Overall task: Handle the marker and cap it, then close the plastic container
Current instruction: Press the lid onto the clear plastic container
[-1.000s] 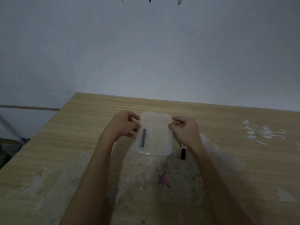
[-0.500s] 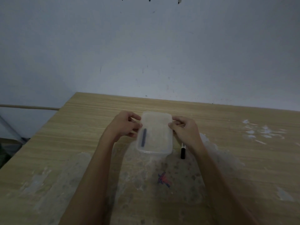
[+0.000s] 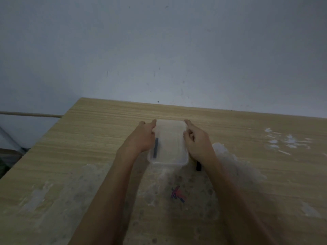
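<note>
With the plastic container [image 3: 168, 144] on the worktop [image 3: 88, 147] between my hands, left hand [image 3: 141, 138] and right hand [image 3: 196, 142] loosely curled with forefingers at its far corners, I should press the lid evenly along both edges.

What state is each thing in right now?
Container: on the table, lid on; full seal not clear.
Dark stick: lying inside the container, left side.
Marker: on the table, right of the container, mostly hidden by the wrist.
Left hand: on the container's left edge.
Right hand: on its right edge.
Table: stained, scribbled.
</note>
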